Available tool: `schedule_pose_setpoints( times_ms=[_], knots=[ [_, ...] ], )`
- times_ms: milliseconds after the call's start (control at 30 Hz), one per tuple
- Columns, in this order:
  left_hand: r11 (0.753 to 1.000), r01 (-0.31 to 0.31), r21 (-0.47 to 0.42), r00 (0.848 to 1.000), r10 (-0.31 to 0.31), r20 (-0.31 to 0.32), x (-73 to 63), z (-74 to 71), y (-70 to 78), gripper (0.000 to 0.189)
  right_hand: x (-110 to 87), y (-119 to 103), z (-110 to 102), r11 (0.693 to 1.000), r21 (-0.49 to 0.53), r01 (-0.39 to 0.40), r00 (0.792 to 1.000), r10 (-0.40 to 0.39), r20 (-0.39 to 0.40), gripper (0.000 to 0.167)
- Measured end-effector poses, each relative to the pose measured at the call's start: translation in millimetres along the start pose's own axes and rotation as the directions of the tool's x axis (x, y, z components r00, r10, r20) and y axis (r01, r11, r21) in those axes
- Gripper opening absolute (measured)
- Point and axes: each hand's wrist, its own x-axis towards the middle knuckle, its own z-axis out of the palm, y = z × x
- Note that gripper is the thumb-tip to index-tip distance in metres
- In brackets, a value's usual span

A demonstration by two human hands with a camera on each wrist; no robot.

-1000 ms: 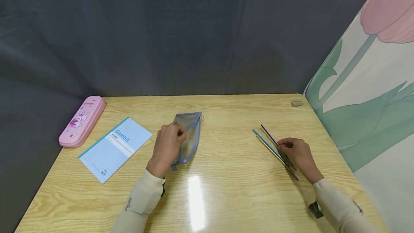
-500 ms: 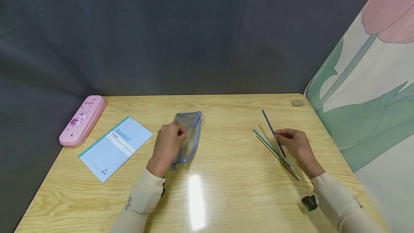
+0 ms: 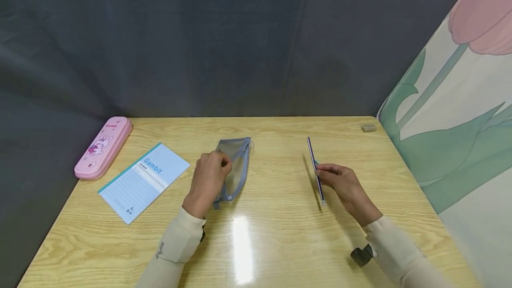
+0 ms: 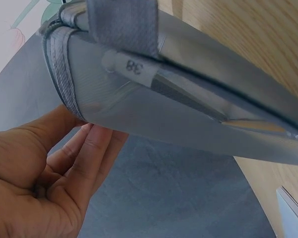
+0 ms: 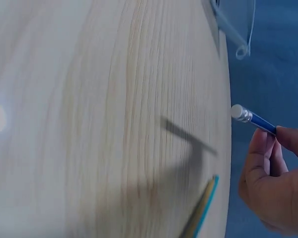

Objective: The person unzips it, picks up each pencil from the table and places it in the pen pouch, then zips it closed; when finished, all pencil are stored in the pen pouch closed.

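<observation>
My left hand [image 3: 209, 177] pinches the edge of a grey-blue mesh zip pouch [image 3: 239, 177], whose zipped opening gapes. Through the mesh, the left wrist view shows slim items, one with a white label [image 4: 135, 70] marked 38 and one yellowish. My right hand [image 3: 347, 190] pinches a dark blue pencil [image 3: 310, 150] between thumb and fingers, above the table. Its white eraser end [image 5: 240, 112] and metal band show in the right wrist view. Beneath the right hand lie a teal pencil [image 5: 209, 201] and a yellow one [image 5: 194, 218], both mostly hidden in the head view.
A light blue notebook [image 3: 144, 183] and a pink pencil case [image 3: 103, 148] with a rabbit picture lie at the left of the wooden table [image 3: 276, 234]. A small grey-brown object [image 3: 368, 128] sits at the back right corner. Dark curtain [image 3: 240, 43] hangs behind.
My right hand has lifted the dark blue pencil away from the teal and yellow ones and carried it left, turning it more upright in view. The left hand stays at the pouch.
</observation>
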Motion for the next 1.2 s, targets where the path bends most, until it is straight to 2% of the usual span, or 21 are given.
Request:
schedule_pose_setpoints(
  times_ms=[200,467,700,1000,1200],
  knots=[
    [1.0,0.002,0.002,1.0,-0.002,-0.002,0.4,-1.3,1.2,0.014,-1.3,1,27,0.994,0.11,-0.026,0.999,0.021,0.042,0.024],
    [1.0,0.002,0.012,1.0,-0.002,-0.004,0.9,-1.3,2.7,0.014,1.2,7,68,0.978,0.195,-0.076,0.992,0.054,0.113,0.03],
    [1.0,0.0,0.007,1.0,0.0,-0.004,0.7,-1.3,3.0,0.014,2.2,8,100,0.977,0.172,-0.125,0.977,0.091,0.19,0.032],
    [1.0,0.013,0.016,1.0,-0.013,0.002,2.3,-0.9,3.8,0.014,8.8,8,133,0.972,0.182,-0.147,0.956,0.093,0.277,0.032],
    [1.0,0.011,0.01,1.0,-0.011,0.006,2.3,0.6,3.7,0.014,17.0,3,150,0.955,0.24,-0.177,0.957,0.109,0.27,0.031]
  ],
)
